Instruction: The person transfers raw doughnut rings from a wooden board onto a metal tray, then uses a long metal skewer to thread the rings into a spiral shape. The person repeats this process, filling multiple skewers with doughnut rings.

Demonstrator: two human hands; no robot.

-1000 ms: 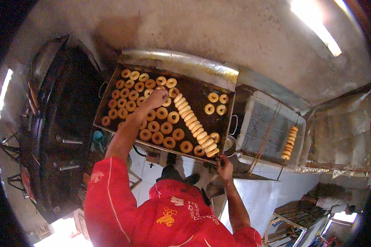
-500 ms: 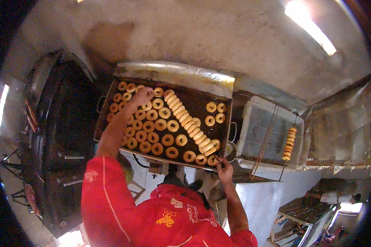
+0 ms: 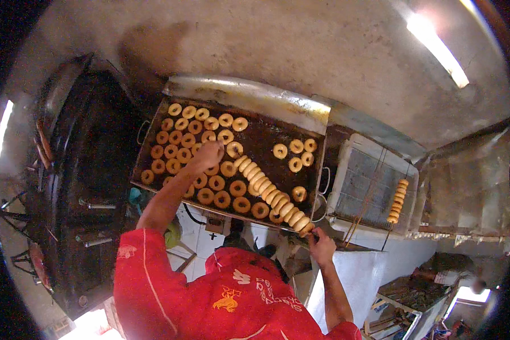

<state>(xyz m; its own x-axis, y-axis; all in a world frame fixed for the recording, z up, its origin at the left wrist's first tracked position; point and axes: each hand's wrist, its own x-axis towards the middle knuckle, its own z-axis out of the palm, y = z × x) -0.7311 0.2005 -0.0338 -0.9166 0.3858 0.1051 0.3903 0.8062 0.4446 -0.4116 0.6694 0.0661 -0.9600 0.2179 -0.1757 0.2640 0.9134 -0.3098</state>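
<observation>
A row of golden ring doughnuts [image 3: 271, 192] is strung on a stick, lying slantwise over the large rectangular metal pan [image 3: 249, 92]. At the row's near right end, past the pan's front edge, my right hand [image 3: 322, 247] is closed round the stick's end. My left hand [image 3: 208, 156] is low over the middle of the pan, beside a loose doughnut [image 3: 234, 149] near the row's far end. Its fingers are bunched together; whether they grip a doughnut is hidden. Many loose doughnuts [image 3: 221, 199] lie flat across the pan's left side, and several [image 3: 296, 146] at its right.
Right of the pan is a white-rimmed tray [image 3: 348, 164] with a mesh bottom. Another strung row of doughnuts [image 3: 398, 201] rests over it, beside thin sticks [image 3: 364, 201]. A side handle [image 3: 326, 180] juts from the pan. Large dark equipment [image 3: 82, 187] stands at the left.
My left hand has moved nearer, from the far row of doughnuts to the middle of the pan. My right hand and the strung row have shifted nearer and to the right.
</observation>
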